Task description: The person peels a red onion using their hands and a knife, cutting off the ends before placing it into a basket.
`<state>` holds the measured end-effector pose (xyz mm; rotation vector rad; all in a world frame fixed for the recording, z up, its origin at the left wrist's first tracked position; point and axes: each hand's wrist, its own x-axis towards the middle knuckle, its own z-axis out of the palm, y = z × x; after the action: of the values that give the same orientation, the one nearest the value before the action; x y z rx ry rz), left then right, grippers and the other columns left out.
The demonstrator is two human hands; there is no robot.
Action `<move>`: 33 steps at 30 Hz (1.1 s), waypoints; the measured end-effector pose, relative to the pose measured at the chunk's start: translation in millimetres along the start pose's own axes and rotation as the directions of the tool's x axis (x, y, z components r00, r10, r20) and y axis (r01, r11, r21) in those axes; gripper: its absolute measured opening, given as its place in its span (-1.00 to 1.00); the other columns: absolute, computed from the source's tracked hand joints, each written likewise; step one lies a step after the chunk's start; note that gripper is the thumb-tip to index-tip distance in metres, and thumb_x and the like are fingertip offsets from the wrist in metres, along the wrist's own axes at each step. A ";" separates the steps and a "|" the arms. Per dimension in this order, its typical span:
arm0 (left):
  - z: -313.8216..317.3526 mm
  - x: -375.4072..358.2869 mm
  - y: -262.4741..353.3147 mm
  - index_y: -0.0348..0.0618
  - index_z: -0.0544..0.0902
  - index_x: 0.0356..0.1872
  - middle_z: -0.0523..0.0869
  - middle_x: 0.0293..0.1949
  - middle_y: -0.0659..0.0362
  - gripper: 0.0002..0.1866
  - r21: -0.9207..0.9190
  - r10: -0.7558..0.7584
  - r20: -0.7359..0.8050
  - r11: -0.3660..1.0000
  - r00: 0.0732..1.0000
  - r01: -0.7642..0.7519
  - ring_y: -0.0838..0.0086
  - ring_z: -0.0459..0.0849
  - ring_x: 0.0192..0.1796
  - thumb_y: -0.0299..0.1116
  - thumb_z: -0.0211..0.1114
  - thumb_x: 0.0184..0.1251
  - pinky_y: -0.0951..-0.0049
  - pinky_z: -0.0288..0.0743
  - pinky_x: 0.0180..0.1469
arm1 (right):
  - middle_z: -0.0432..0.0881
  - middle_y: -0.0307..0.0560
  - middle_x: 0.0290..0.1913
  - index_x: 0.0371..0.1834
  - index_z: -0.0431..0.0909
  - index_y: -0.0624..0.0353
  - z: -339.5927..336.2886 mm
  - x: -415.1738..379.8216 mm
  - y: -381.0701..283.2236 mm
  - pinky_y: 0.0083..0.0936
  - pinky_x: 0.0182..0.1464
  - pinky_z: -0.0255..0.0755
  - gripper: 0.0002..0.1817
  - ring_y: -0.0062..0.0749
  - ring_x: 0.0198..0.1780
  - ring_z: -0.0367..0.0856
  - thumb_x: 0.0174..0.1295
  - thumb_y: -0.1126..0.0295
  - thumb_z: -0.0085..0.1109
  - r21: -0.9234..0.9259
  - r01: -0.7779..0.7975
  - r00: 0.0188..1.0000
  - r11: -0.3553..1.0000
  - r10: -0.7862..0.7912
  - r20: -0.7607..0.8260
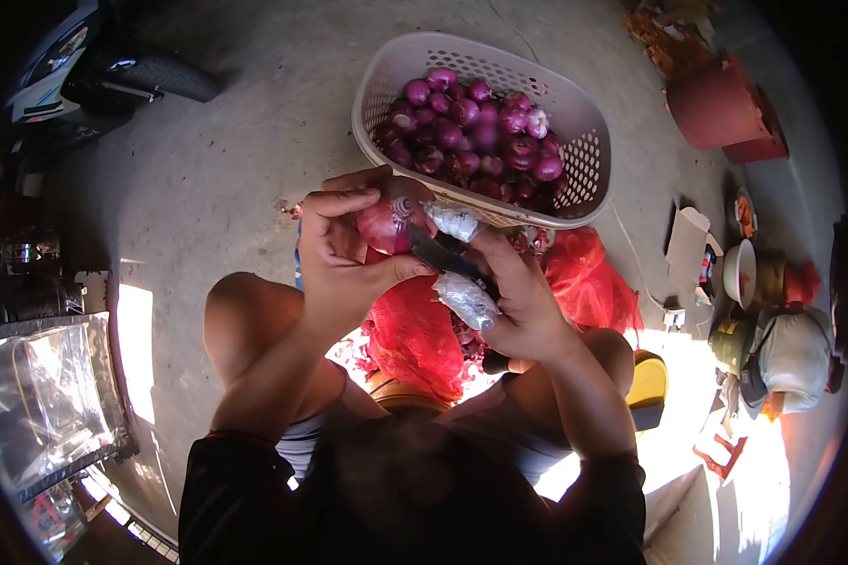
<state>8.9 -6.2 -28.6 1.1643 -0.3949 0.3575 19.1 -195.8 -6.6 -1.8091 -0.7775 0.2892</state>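
Note:
My left hand (334, 250) is closed around a red onion (384, 224), its root end turned toward my right side. In my right hand (513, 282) is a knife (435, 252), its dark blade touching or very near the onion's side. Silvery wrapping (467, 301) covers the thumb and a finger of that hand. Below both hands, red mesh bags (410, 339) lie between my knees with loose onion skins around them. Just beyond the hands stands a pale plastic basket (372, 80) holding many peeled purple onions (462, 113).
A motorcycle wheel (165, 77) stands at the upper left on the concrete floor (254, 113). To the right are a reddish bucket (716, 104), an opened cardboard box (690, 235), a white bowl (740, 273) and a thin cable. Another red mesh bag (589, 278) lies by my right knee.

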 end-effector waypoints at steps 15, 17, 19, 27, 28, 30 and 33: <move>3.4 -5.5 -3.4 -0.15 0.31 -0.04 0.29 0.14 -0.02 -0.30 0.099 0.083 -0.090 0.992 0.992 -0.074 0.28 0.37 0.20 -0.59 0.53 -0.28 0.29 0.37 0.20 | 0.50 0.22 0.02 0.15 0.29 0.30 20.2 9.0 2.1 -0.45 -0.01 0.41 -0.45 -0.11 -0.03 0.59 0.00 0.61 0.11 0.030 0.181 0.951 0.983 -0.167 -0.261; 5.1 -5.9 -1.2 -0.14 0.31 -0.05 0.28 0.14 -0.03 -0.29 0.108 0.083 -0.126 0.992 0.988 -0.070 0.28 0.37 0.20 -0.57 0.54 -0.29 0.30 0.37 0.19 | 0.51 0.19 0.02 0.16 0.28 0.30 20.3 9.3 1.2 -0.48 0.01 0.39 -0.46 -0.17 -0.03 0.59 0.04 0.59 0.11 0.088 0.190 0.948 0.978 -0.159 -0.275; 2.4 -6.3 -3.8 -0.14 0.31 -0.05 0.28 0.14 -0.04 -0.30 0.142 0.100 -0.127 0.987 0.987 -0.081 0.29 0.37 0.20 -0.56 0.54 -0.29 0.31 0.38 0.18 | 0.52 0.16 0.00 0.18 0.25 0.30 17.8 6.7 -0.7 -0.50 0.01 0.37 -0.45 -0.21 -0.03 0.58 0.06 0.59 0.10 0.174 0.156 0.964 0.972 -0.112 -0.240; 1.0 -5.4 -2.5 -0.15 0.30 -0.06 0.23 0.16 -0.04 -0.33 0.213 0.171 -0.068 0.965 0.983 -0.153 0.29 0.37 0.20 -0.58 0.52 -0.24 0.31 0.37 0.19 | 0.52 0.13 -0.02 0.22 0.17 0.26 18.7 3.9 3.9 -0.53 -0.02 0.37 -0.36 -0.21 -0.05 0.58 -0.03 0.65 0.05 0.208 0.114 0.989 0.971 -0.092 -0.113; 1.1 -5.3 -2.8 -0.15 0.30 -0.05 0.23 0.17 -0.04 -0.33 0.233 0.180 -0.061 0.959 0.982 -0.161 0.29 0.37 0.20 -0.58 0.52 -0.24 0.31 0.37 0.19 | 0.51 0.14 0.00 0.22 0.17 0.25 20.2 3.2 7.8 -0.52 -0.02 0.37 -0.36 -0.21 -0.05 0.58 -0.05 0.66 0.04 0.186 0.142 0.985 0.972 -0.121 -0.122; 1.4 -5.1 -2.7 -0.14 0.30 -0.05 0.22 0.17 -0.04 -0.33 0.251 0.185 -0.057 0.954 0.981 -0.165 0.30 0.37 0.20 -0.58 0.51 -0.24 0.31 0.36 0.19 | 0.49 0.16 0.02 0.21 0.19 0.23 22.5 1.9 12.4 -0.50 -0.02 0.38 -0.35 -0.19 -0.05 0.59 -0.07 0.66 0.04 0.181 0.156 0.982 0.971 -0.133 -0.133; 2.8 -5.2 -1.3 -0.13 0.29 -0.05 0.23 0.16 -0.04 -0.31 0.233 0.171 -0.072 0.961 0.983 -0.150 0.30 0.36 0.20 -0.59 0.51 -0.24 0.32 0.36 0.20 | 0.46 0.18 0.07 0.19 0.22 0.21 24.8 4.0 8.4 -0.48 0.03 0.36 -0.37 -0.18 0.00 0.56 -0.06 0.69 0.02 0.220 0.200 0.971 0.955 -0.164 -0.175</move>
<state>4.7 -9.6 -31.2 1.3363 -0.3760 0.6090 11.8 -176.2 -23.0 -1.5046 -0.7605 0.1122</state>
